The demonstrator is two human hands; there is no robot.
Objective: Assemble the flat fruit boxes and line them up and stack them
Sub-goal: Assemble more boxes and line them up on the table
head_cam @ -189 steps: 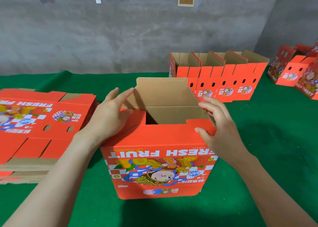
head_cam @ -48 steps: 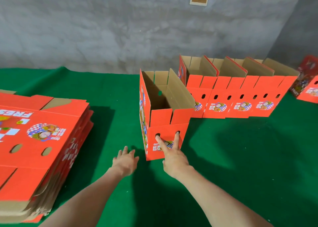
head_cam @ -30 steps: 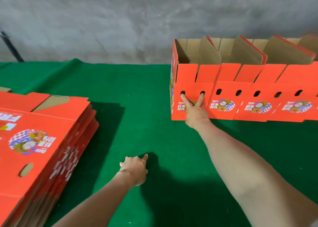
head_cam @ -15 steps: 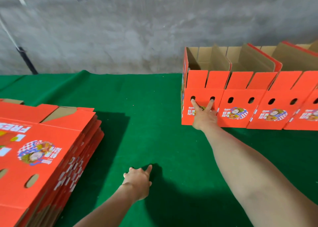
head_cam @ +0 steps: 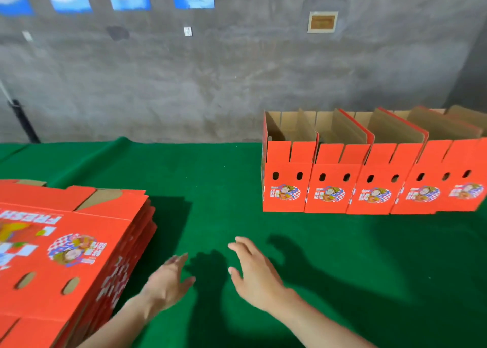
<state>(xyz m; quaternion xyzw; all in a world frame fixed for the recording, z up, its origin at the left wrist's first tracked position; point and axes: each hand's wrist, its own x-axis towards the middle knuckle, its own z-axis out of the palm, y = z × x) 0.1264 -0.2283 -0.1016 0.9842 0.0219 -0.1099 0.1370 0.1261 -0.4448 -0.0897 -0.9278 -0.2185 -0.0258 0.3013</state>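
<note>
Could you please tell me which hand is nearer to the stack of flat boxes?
Left. The left hand is close beside the stack of flat boxes, off its right edge; the right hand is farther right over the green cloth.

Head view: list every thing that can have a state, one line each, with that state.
left hand: open, empty, over the green cloth.
right hand: open, empty, over the green cloth.
stack of flat fruit boxes: folded flat, piled, untouched by either hand.
leftmost assembled box: upright, top flaps open, against its neighbour.
row of assembled boxes: upright, side by side, tops open.
</note>
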